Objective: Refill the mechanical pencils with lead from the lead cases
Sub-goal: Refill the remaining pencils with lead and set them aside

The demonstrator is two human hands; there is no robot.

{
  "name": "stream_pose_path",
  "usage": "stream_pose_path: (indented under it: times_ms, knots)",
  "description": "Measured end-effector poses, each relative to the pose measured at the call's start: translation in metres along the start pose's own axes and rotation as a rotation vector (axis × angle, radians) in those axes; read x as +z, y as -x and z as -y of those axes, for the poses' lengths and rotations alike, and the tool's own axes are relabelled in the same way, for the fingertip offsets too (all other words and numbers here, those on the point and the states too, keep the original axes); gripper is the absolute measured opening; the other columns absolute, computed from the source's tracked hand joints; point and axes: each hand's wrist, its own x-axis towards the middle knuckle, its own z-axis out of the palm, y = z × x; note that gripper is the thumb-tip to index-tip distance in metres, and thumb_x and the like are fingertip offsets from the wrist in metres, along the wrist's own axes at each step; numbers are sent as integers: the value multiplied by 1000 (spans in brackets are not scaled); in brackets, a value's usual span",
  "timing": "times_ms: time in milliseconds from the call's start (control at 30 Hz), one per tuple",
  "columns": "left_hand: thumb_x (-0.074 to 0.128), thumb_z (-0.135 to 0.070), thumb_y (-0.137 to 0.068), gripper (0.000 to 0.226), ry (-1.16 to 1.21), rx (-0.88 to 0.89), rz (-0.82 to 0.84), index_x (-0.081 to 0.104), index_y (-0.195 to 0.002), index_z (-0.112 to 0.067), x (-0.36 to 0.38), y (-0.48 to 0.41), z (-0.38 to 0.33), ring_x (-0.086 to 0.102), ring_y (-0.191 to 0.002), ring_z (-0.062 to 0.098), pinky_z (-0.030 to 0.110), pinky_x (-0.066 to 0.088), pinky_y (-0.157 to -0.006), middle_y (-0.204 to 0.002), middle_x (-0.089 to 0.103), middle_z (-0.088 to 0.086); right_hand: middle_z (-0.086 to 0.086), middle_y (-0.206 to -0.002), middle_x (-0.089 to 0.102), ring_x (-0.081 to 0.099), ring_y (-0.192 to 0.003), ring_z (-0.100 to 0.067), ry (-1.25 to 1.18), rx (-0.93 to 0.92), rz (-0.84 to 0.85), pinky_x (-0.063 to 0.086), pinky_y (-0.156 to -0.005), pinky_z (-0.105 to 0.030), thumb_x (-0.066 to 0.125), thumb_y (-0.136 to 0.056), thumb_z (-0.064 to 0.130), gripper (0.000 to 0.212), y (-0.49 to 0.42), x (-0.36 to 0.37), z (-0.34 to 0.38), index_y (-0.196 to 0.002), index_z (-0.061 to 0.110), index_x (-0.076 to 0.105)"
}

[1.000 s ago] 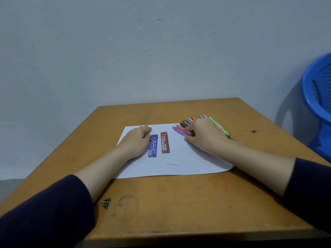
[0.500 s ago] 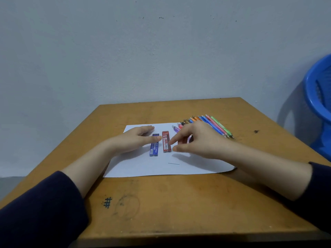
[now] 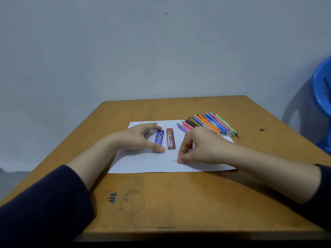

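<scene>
A blue lead case [image 3: 159,138] and a red lead case [image 3: 170,138] lie side by side on a white sheet of paper [image 3: 143,163]. My left hand [image 3: 141,138] grips the blue case end to end, fingers at its far end and thumb at its near end. Several coloured mechanical pencils [image 3: 211,125] lie in a row at the sheet's far right corner. My right hand [image 3: 198,149] pinches the end of a thin loose lead [image 3: 174,160] lying on the paper in front of the red case.
The wooden table [image 3: 179,203] carries a pen-drawn hash mark [image 3: 112,197] near its front. A blue plastic chair [image 3: 322,97] stands off the table's right side. A plain wall rises behind the far edge.
My right hand left the pencil row, crossed toward me over the paper and came down on the loose lead. My left hand shifted from resting beside the blue case to gripping it.
</scene>
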Motion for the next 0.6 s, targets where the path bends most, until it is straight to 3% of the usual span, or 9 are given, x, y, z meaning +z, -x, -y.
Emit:
stream_pose_path:
  times_ms: [100,233,300,433,600]
  knots:
    - [78,-56,-57,87,18,12,-21,45,-135,-37,-1,-1,1,35,-127,3,20,29,-100,-142,34,-20,9,-87,67,58,-85,-5,41,-20,48,41,-60,-7,68,-85,27,9,2,-1,3,-80,21,72]
    - [82,-64,-49,88,23,7,-39,49,-127,-40,-1,-3,4,42,-125,5,25,35,-103,-136,42,-21,-2,-94,59,46,-94,-13,244,-92,110,45,-80,-30,52,-94,26,19,4,3,8,-92,14,66]
    - [80,-63,-48,89,25,3,-38,48,-127,-40,-1,-4,5,43,-124,5,24,36,-102,-133,44,-21,-3,-99,50,35,-97,-16,358,-102,152,42,-85,-35,43,-97,27,23,4,6,10,-96,13,61]
    - [83,-57,-52,84,52,-5,-44,48,-126,-39,0,-2,1,44,-120,4,19,36,-92,-128,47,-20,-5,-103,42,29,-94,-16,456,-116,219,37,-87,-35,34,-100,28,28,5,7,12,-101,9,55]
    - [85,-37,-63,73,76,38,-143,47,-125,-34,3,0,-3,46,-102,-4,14,37,-81,-115,49,-21,-4,-96,49,35,-90,-15,296,-118,176,33,-76,-27,34,-100,28,24,5,7,5,-96,12,52]
